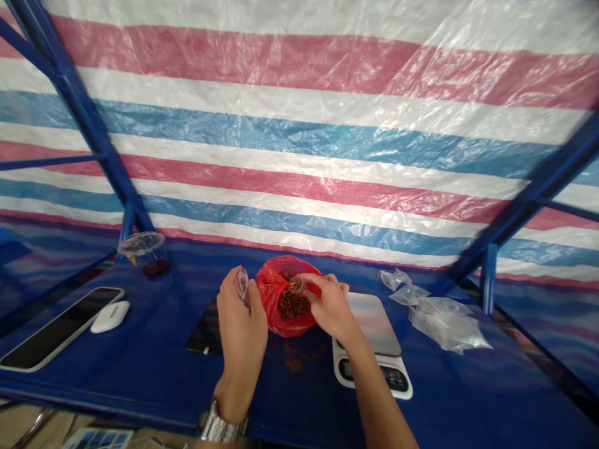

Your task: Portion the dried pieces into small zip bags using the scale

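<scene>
A red plastic bag point(276, 321) stands open on the blue table, filled with small dark brown pieces point(291, 304) that look like beans or nuts. Left of it, my left hand point(241, 318) is closed around a small clear plastic bag point(242, 284), its mouth facing up. Over the red bag's opening, my right hand point(330, 304) pinches a small clear cup point(296, 285) with some brown pieces in it. Beneath my right forearm sits a white kitchen scale point(377, 324) with a metal plate; the forearm partly hides its display.
Several clear zip bags point(444, 321) lie at the right. On the left are a phone point(60, 327), a white earphone case point(110, 317) and a lidded clear tub point(145, 252). A black flat object point(206, 330) lies behind my left hand. Brown crumbs point(294, 362) dot the table point(159, 374).
</scene>
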Motion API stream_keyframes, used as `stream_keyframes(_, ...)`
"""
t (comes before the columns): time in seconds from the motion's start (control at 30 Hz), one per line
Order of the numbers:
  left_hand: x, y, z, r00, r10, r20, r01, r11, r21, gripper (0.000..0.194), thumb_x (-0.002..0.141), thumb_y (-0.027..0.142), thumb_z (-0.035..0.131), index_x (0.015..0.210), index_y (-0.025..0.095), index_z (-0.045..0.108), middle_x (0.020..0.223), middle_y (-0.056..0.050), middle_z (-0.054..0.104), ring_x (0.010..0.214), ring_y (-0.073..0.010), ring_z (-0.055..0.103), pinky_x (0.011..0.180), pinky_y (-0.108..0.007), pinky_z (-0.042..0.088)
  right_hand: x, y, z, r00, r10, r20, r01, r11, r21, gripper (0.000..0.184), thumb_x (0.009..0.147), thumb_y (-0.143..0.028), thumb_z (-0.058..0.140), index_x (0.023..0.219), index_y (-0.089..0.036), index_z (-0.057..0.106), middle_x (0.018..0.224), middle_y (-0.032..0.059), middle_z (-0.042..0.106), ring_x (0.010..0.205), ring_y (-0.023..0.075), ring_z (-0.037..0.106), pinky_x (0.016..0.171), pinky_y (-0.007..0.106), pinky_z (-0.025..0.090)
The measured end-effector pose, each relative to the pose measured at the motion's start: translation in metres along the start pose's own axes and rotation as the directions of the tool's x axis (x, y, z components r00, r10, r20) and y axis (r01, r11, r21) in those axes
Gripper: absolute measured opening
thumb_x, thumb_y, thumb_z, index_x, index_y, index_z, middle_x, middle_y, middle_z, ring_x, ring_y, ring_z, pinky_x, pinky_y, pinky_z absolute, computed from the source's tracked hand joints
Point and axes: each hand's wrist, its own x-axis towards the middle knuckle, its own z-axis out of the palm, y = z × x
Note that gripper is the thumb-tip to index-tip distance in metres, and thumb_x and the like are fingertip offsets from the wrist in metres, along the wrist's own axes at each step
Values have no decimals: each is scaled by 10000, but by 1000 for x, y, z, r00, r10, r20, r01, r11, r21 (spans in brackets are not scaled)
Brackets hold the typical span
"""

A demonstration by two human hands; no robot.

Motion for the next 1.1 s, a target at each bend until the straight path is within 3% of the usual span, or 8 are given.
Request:
stream_keyframes(0.07, -7, 9, 2, 999, 43, 17, -43, 999, 0, 477, 971, 402, 583, 1404, 213, 521, 1332, -159, 631, 1243, -313, 613, 1097, -514, 472, -3, 0, -13, 999, -4, -42, 7, 998, 66, 359, 901, -211, 555, 1171, -328, 760, 1110, 26, 782, 1040, 278, 607, 1028, 533, 368)
stream_keyframes(0.23, -25, 21, 21, 964, 162, 210, -158, 987, -35, 467, 955, 300, 582, 1413, 230, 525, 1378, -142, 622, 1279, -320, 587, 1097, -525, 461, -12, -7, -50, 987, -61, -149, 96, 967, 237, 322, 947, -280, 575, 1239, -317, 706, 1270, 31, 740, 1186, 286, 612, 1084, 528, 390)
stream_keyframes(0.37, -39, 24, 40, 940, 192, 282, -177, 981, -78, 432, 914, 186, 569, 1341, 247, 568, 1363, -115, 640, 1294, -316, 575, 1121, -550, 425, -21, -17, -70, 975, -168, -146, 195, 962, 191, 338, 974, -239, 571, 1283, -330, 674, 1293, 37, 709, 1226, 277, 588, 1091, 519, 407)
stream_keyframes(0.5, -49, 26, 56, 935, 175, 309, -140, 981, -133, 361, 915, 220, 604, 1275, 249, 589, 1271, -103, 676, 1208, -305, 619, 1059, -519, 470, -28, -18, -77, 958, -256, -133, 265, 963, 57, 383, 957, -112, 509, 1205, -313, 721, 1226, 66, 693, 1156, 270, 607, 1047, 495, 460)
stream_keyframes(0.73, -53, 23, 72, 918, 106, 383, -34, 981, -189, 353, 936, 251, 591, 1287, 222, 559, 1255, -124, 676, 1171, -287, 649, 1028, -482, 487, -30, -20, -76, 949, -310, -56, 313, 949, 45, 627, 791, 64, 432, 1217, -288, 729, 1276, 58, 646, 1156, 205, 656, 979, 322, 534)
stream_keyframes(0.93, -46, 24, 70, 924, 21, 382, 68, 973, -219, 385, 920, 316, 635, 1282, 206, 562, 1259, -125, 681, 1139, -265, 669, 1023, -436, 496, -25, -17, -64, 941, -307, -145, 318, 946, 57, 532, 887, 16, 442, 1238, -270, 722, 1276, 68, 638, 1163, 199, 655, 996, 309, 532)
stream_keyframes(1.03, -40, 31, 58, 921, 0, 389, 77, 980, -183, 380, 922, 328, 632, 1273, 204, 555, 1232, -101, 675, 1114, -241, 663, 1022, -400, 487, -25, -7, -68, 938, -270, -219, 293, 952, 83, 458, 939, -40, 475, 1267, -267, 701, 1273, 79, 622, 1190, 202, 640, 1001, 316, 528)
stream_keyframes(1.1, -37, 37, 44, 891, 23, 453, 62, 983, -172, 361, 922, 333, 628, 1254, 210, 556, 1176, -71, 677, 1062, -220, 663, 998, -366, 487, -29, 0, -75, 951, -250, -180, 265, 962, 66, 419, 947, -60, 502, 1245, -273, 705, 1248, 72, 626, 1173, 206, 640, 1014, 341, 518)
